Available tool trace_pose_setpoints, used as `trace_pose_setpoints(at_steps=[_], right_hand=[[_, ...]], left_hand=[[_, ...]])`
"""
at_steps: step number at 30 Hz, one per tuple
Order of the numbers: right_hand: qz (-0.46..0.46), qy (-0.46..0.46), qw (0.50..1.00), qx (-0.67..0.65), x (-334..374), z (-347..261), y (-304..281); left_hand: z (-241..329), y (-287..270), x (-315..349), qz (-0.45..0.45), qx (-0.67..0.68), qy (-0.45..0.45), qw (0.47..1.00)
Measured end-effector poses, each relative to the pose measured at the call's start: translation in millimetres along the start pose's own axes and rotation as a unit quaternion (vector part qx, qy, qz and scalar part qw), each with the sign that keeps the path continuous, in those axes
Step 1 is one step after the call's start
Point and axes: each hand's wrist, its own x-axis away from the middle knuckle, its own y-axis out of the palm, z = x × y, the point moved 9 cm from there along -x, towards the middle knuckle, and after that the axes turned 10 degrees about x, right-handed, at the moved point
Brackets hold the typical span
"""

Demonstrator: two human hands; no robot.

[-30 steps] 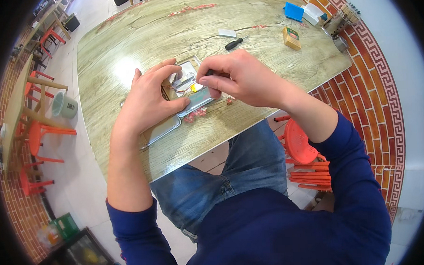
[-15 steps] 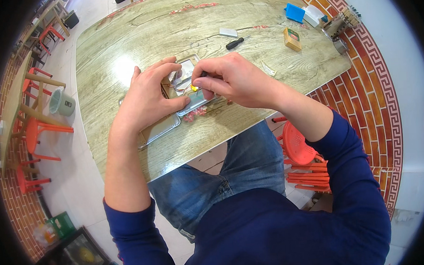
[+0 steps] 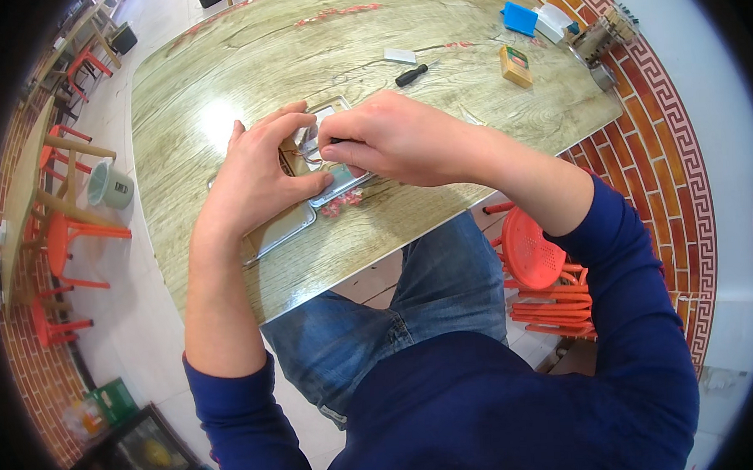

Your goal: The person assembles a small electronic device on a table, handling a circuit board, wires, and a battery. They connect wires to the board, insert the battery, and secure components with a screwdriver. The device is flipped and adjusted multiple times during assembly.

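Observation:
An opened flat electronic case (image 3: pixel 282 232) with a pale metallic rim lies in two halves on the table, thin wires (image 3: pixel 313 159) showing inside it. Spread over the case, my left hand (image 3: pixel 260 169) grips it, fingers curled at the far side and thumb pressed on the near half. My right hand (image 3: pixel 389 142) is closed above the right part of the case, pinching a small screwdriver (image 3: pixel 339 140). Only a dark bit of its handle shows; the tip is hidden behind the fingers.
Farther back lie a black-handled screwdriver (image 3: pixel 412 75), a small white block (image 3: pixel 400 56) and a yellow box (image 3: pixel 515 66). A blue tray-like thing (image 3: pixel 519 18) is near metal containers (image 3: pixel 596 40) by the wall. A red stool (image 3: pixel 533 249) stands right of my legs.
My right hand has moved slightly left over the case, now covering the yellow part and the thin tool shaft that showed before. My left hand keeps its hold.

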Motion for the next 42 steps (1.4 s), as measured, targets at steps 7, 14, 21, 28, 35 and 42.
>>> trace_pose_setpoints(at_steps=[7, 14, 21, 28, 35, 42], right_hand=[[-0.017, -0.025, 0.998, 0.049, -11.9, 3.6, 11.5], [-0.017, -0.026, 0.998, 0.050, -15.7, 2.8, 11.2], [0.020, 0.051, 0.998, -0.040, -11.0, 17.6, 8.8], [0.022, -0.006, 0.999, 0.044, -11.5, 7.8, 11.9], [0.013, 0.044, 0.999, -0.026, -13.4, 23.1, 11.6], [0.001, 0.099, 0.991, -0.094, -11.6, 34.4, 12.6]], left_hand=[[-2.5, 1.6, -2.4, -0.008, 0.005, -0.003, 1.000], [0.2, 1.2, -2.2, -0.013, 0.005, -0.007, 1.000], [2.5, 0.9, -4.3, -0.017, 0.011, 0.010, 1.000], [3.9, -0.4, -4.9, -0.018, 0.000, 0.019, 1.000], [1.7, 1.3, -5.5, -0.032, -0.003, -0.007, 0.999], [4.4, -1.3, -3.4, -0.015, -0.015, 0.002, 1.000]])
